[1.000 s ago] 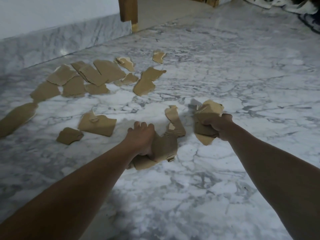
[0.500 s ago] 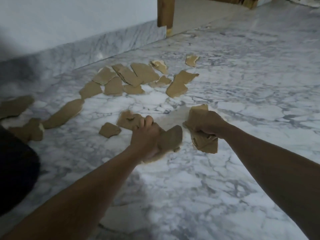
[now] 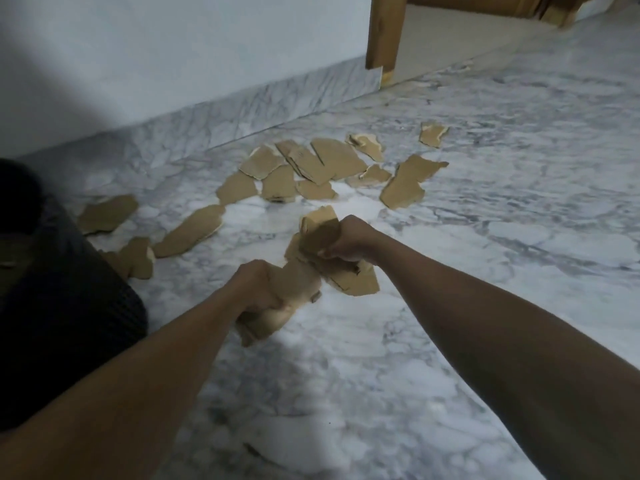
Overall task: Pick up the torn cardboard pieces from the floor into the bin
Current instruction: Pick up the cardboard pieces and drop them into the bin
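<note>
- Gathering is the step in hand: both hands are low over the marble floor (image 3: 485, 271), and both are full.
- The left hand (image 3: 256, 289) has its fingers curled tight round a bent piece of cardboard (image 3: 294, 285). The piece sticks out past the fist at the top and the bottom.
- The right hand (image 3: 349, 240) is clenched round a bundle of pieces (image 3: 356, 282). Some poke up and some hang down.
- The two handfuls are very close in the middle. I cannot tell if they touch.
- Many torn pieces lie on the floor. A heap (image 3: 311, 168) sits near the wall (image 3: 173, 64), with its pieces lying partly on each other.
- A large piece (image 3: 405, 185) lies just right of the heap. A small piece (image 3: 431, 133) lies farther back.
- A long piece (image 3: 194, 230) lies to the left. Beyond it is a flat piece (image 3: 107, 213), near a dark shape (image 3: 52, 306).
- The dark shape at the left edge is too dim to make out. It may be the bin, or it may be clothes. No bin shows plainly.
- I think the job is less than half done, since more cardboard lies on the floor than sits in the hands.
- Both hands look too full to pick up much more. So the next move is likely a trip to the bin.
- The fists should stay tight on the way, or loose bits may slip out and fall.
- Over the bin, the fingers need to let go so the cardboard drops in.
</note>
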